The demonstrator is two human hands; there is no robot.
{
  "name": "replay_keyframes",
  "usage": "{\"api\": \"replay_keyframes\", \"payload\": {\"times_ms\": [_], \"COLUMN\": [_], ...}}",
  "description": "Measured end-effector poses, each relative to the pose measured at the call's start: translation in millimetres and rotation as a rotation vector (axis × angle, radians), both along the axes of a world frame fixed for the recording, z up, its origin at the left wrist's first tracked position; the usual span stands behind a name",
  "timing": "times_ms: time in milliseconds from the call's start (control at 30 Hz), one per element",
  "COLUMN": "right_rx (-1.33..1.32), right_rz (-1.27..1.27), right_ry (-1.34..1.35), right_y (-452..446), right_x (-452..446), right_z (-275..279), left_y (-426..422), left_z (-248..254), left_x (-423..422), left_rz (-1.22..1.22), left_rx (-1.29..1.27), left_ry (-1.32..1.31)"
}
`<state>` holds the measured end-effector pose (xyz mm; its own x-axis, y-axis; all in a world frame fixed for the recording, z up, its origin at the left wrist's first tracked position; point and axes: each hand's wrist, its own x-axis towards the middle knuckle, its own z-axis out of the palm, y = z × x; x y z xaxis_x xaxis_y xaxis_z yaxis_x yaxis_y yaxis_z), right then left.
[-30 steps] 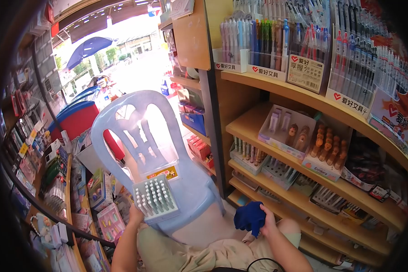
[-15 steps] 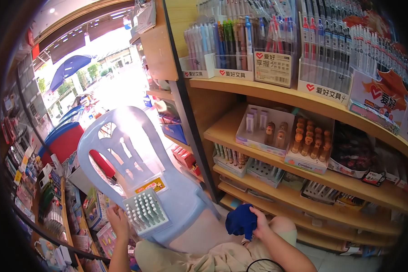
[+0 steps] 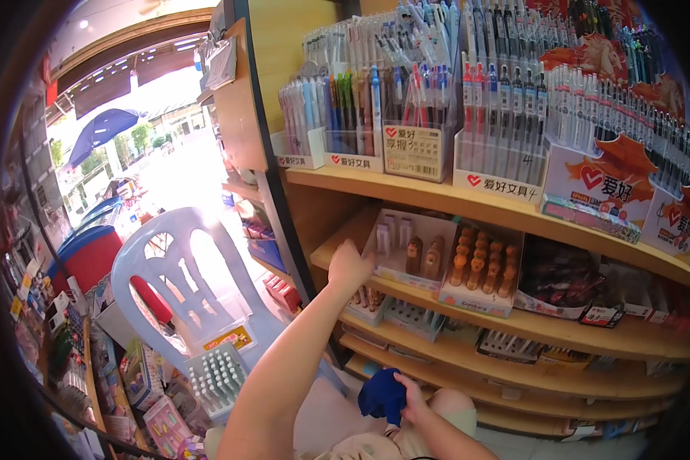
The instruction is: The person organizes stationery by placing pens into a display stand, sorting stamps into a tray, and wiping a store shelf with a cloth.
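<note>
My left hand reaches out to the middle shelf, at the left end of a white display box. Its back faces me and most of its fingers are hidden, so I cannot tell whether they grip the box's edge. Pale lilac tubes and brown bear-shaped items stand in that box. Low in front of my lap, my right hand is closed around a bunched dark blue cloth. On the pale blue plastic chair rests a tray with rows of white-tipped sticks, partly behind my left forearm.
Right of the white box sits a box of orange-brown figure-topped items, then a box of dark packets. Pen displays line the shelf above. Lower shelves hold more boxes. Packed goods stand at the left.
My left hand has moved from beside the tray up and right to the shelf box. My right hand still holds the blue cloth. The view has shifted toward the shelves.
</note>
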<state>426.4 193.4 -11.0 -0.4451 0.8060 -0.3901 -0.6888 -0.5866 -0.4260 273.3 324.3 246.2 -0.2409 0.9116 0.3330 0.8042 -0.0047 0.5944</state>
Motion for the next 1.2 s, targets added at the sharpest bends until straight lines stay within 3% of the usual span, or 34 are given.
{"api": "replay_keyframes", "payload": {"times_ms": [133, 233, 433, 533, 633, 733, 833, 1033, 1200], "right_rx": [-0.078, -0.069, -0.037, -0.041, -0.036, -0.021, 0.070, 0.285, 0.463], "right_rz": [0.021, 0.019, 0.007, 0.015, 0.054, 0.055, 0.071, 0.412, 0.741], "right_ry": [-0.026, 0.001, -0.046, -0.041, 0.004, -0.066, -0.095, -0.168, -0.144], "right_y": [2, 4, 3, 7, 8, 0, -6, -26, -25], "right_x": [15, 17, 5, -2, -6, -6, -8, -9, -20], "right_z": [15, 21, 18, 3, -1, 20, 23, 38, 12], "left_y": [5, 3, -15, -76, -93, -160, -213, -288, -306], "left_z": [14, 11, -29, -8, -64, -53, -66, -136, -240], "left_x": [5, -3, -71, -76, -140, -134, -133, -123, -113], "left_rz": [0.022, 0.018, 0.030, 0.116, 0.105, 0.097, 0.116, 0.256, 0.349], "left_rx": [-0.177, -0.120, 0.150, 0.069, 0.156, 0.086, 0.101, 0.039, 0.090], "left_ry": [0.095, 0.156, -0.154, -0.156, -0.249, -0.592, -0.699, -0.921, -1.148]}}
